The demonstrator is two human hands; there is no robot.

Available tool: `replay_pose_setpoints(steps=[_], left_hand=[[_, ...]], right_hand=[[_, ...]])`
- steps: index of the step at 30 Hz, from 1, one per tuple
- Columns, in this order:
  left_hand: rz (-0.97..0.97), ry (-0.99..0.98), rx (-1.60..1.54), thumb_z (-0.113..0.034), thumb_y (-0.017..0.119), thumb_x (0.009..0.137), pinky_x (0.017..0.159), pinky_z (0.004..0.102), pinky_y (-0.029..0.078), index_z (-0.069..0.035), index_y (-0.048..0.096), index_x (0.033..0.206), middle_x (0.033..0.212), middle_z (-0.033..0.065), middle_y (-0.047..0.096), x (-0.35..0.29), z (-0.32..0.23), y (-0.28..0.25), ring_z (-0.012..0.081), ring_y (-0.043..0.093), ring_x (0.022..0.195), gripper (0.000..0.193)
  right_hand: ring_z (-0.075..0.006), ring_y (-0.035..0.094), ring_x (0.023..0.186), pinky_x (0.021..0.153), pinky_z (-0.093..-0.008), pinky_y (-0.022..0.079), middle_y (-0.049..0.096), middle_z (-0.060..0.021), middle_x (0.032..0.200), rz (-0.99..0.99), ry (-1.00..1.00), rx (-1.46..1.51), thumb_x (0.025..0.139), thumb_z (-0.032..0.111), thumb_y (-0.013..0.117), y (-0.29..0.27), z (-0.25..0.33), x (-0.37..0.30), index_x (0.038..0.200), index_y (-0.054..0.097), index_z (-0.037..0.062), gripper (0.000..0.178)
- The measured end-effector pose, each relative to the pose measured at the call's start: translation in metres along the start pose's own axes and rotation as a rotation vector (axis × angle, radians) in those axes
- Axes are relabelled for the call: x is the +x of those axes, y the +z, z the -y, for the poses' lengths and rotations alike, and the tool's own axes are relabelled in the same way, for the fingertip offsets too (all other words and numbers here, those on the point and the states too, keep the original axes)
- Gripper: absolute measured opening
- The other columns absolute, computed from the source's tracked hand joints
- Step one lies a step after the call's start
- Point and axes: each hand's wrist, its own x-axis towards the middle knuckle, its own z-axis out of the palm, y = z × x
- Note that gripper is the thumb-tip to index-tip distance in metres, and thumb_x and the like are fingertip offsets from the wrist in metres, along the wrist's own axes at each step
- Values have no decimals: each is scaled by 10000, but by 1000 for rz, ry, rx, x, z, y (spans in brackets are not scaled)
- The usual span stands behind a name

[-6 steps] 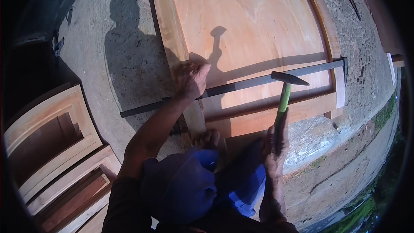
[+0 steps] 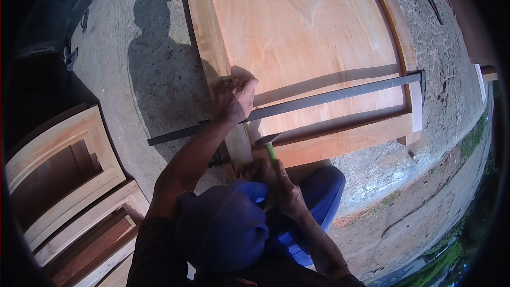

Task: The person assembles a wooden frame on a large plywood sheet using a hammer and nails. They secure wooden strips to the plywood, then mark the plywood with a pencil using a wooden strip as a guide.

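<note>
A wooden panel (image 2: pixel 303 32) set in a wooden frame lies on the ground before me. Across it, close to its near end, runs a long dark bar clamp (image 2: pixel 329 94). My left hand (image 2: pixel 237 99) is closed and rests on the left frame piece (image 2: pixel 204 26), right by the clamp's bar; whatever its fingers grip is hidden. Gripped by its green handle in my right hand (image 2: pixel 291 197) is a hammer (image 2: pixel 268 140). Its head is low, at the left end of the near rail (image 2: pixel 340 137), by the frame's corner; whether it touches the wood I cannot tell.
Wooden frames (image 2: pixel 109 151) stand at the lower left. Rough concrete (image 2: pixel 159 74) surrounds the panel, with my shadow on its left part. A pale wood block (image 2: pixel 416 109) sits under the clamp's right end. My blue-clad knees are close to the near rail.
My right hand has swung the hammer down and to the left, from above the near rail to the frame's near left corner. The left hand has stayed in place.
</note>
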Motion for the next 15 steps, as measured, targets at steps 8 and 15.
replay_pose_setpoints(steps=[8,15], left_hand=[[40,-26,-5,-117,642,852,854,469,468,-150,624,1066,964,66,681,-8,0,1,304,639,943,217],[40,-2,-42,-107,656,845,850,458,470,-148,610,1084,955,63,675,-15,0,-8,303,638,941,246]], right_hand=[[-129,553,517,519,-240,442,551,-76,623,-564,313,567,1016,67,519,-16,32,3,1614,97,122,734],[-103,551,626,567,-272,446,652,-115,816,-391,139,581,1007,84,514,-56,62,23,1583,268,110,627]])
